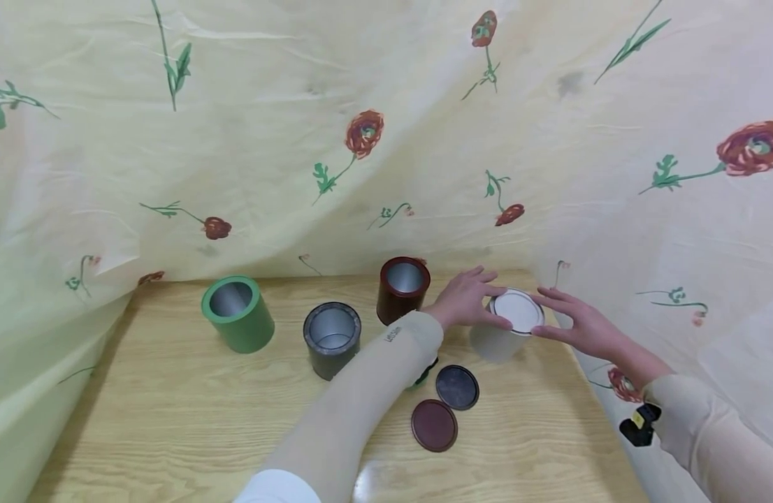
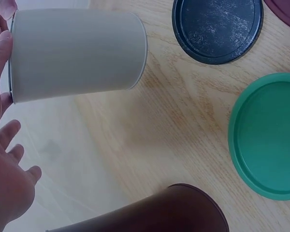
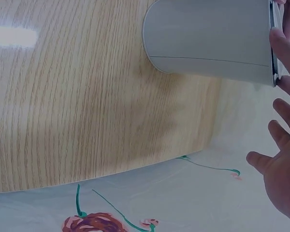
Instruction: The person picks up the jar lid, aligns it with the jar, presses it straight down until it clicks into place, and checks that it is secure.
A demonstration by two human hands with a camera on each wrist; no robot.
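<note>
A white can point(image 1: 492, 345) stands upright at the table's right side, with a white lid point(image 1: 517, 310) on its top. My left hand point(image 1: 465, 299) holds the lid's left rim between thumb and forefinger, its other fingers spread away. From the opposite side, my right hand point(image 1: 578, 321) holds the right rim the same way. In the right wrist view a thin dark gap shows along the rim between the can point(image 3: 208, 38) and its lid; whether the lid is fully seated I cannot tell.
Open-topped cans stand to the left: green point(image 1: 242, 325), dark grey point(image 1: 330, 356) and dark red point(image 1: 395, 304). A black lid point(image 1: 458, 388), a dark red lid point(image 1: 434, 425) and a green lid point(image 2: 270, 137) lie on the wooden table point(image 1: 172, 419). Flowered cloth point(image 1: 267, 140) hangs around it.
</note>
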